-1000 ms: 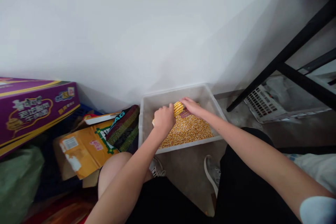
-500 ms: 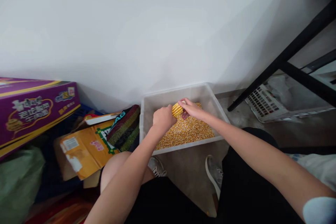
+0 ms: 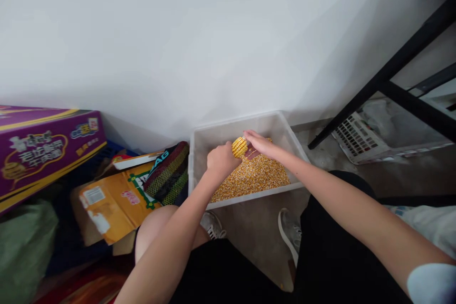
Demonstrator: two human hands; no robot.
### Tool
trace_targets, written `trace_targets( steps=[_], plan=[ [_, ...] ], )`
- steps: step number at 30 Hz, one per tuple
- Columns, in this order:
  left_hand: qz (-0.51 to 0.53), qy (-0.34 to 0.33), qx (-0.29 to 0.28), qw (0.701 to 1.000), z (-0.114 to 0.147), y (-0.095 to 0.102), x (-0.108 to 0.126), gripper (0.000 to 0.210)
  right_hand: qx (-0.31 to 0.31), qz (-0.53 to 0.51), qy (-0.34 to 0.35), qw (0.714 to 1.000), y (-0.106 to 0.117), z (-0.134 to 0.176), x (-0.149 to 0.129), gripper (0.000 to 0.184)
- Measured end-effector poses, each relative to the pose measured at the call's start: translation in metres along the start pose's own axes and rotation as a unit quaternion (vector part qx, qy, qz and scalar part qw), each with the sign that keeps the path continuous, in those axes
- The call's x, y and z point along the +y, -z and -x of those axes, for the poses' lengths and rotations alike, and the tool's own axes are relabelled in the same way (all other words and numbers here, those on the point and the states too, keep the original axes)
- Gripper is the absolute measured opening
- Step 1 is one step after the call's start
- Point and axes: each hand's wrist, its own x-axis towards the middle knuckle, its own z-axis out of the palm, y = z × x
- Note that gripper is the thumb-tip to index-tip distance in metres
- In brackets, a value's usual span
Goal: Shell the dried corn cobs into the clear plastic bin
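My left hand [image 3: 221, 160] is closed round a yellow corn cob [image 3: 240, 147], whose kernel-covered end sticks out to the right of the fist. Just beside that end, my right hand [image 3: 259, 145] has its thumb and fingers apart, the thumb close to the cob's tip. A few loose kernels show against its fingers. Both hands are over a whitish plastic bin [image 3: 249, 200], and loose corn kernels [image 3: 258, 175] cover its bottom. The left fist hides the rest of the cob.
On the left are a purple carton [image 3: 50, 152], a flattened yellow box [image 3: 117, 204], a mesh bag [image 3: 169, 171] and a green bag [image 3: 28, 247]. A black metal frame [image 3: 377, 85] slants on the right, near a white basket [image 3: 359, 145]. A white wall [image 3: 213, 33] rises behind the bin.
My right hand has opened and its fingers have come away from the cob, with loose kernels now showing by them. The cob's end has tilted slightly. My left hand keeps its grip.
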Motion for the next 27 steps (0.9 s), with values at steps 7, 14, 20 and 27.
trace_targets(
  steps=[7, 14, 20, 27],
  plan=[
    [0.221, 0.027, -0.009, 0.975, -0.018, -0.003, -0.013, 0.049, 0.004, -0.091, 0.044, 0.995, -0.003, 0.004, -0.008, 0.030],
    [0.336, 0.019, -0.004, 0.942, -0.021, -0.014, -0.005, 0.044, -0.019, -0.180, 0.057, 0.982, -0.012, 0.008, -0.012, 0.020],
    [0.330, 0.018, 0.027, 0.943, -0.016, -0.021, 0.002, 0.042, -0.002, -0.202, 0.041, 0.978, -0.019, 0.004, -0.007, 0.023],
    [0.327, 0.032, 0.026, 0.944, -0.012, -0.025, 0.008, 0.042, 0.049, -0.180, -0.013, 0.982, -0.024, -0.007, -0.006, 0.037]
  ],
)
